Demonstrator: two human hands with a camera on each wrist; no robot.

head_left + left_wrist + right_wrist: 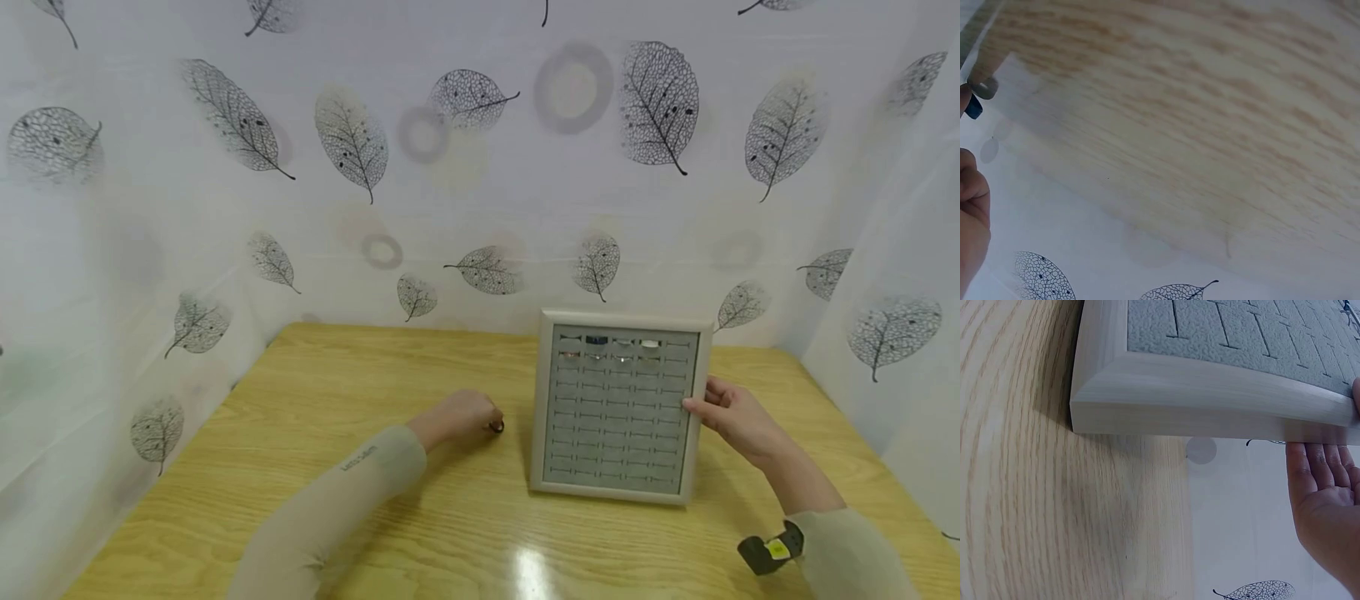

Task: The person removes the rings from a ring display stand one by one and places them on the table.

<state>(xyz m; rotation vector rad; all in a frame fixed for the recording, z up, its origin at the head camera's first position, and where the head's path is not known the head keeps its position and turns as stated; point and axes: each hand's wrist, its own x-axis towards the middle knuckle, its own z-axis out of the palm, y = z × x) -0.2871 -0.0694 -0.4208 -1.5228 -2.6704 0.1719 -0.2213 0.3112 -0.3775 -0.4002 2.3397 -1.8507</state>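
A ring display board (618,417), a pale wooden frame around a grey slotted pad, stands on the table, leaning slightly back. Several rings (596,340) sit in its top two rows of slots; the rows below show bare slits. My right hand (738,421) holds the frame's right edge, thumb on the front and fingers behind. In the right wrist view the fingers (1319,465) reach under the frame's side (1210,419). To the left of the board, my left hand (461,414) pinches a small dark ring (497,427) just above the table. The left wrist view catches only part of this hand (972,194).
The wood-grain table (360,375) extends on both sides of the board. Behind it hangs a pale curtain (510,192) printed with leaves, which also closes off the left and right sides. A black strap device (772,548) is worn at the right wrist.
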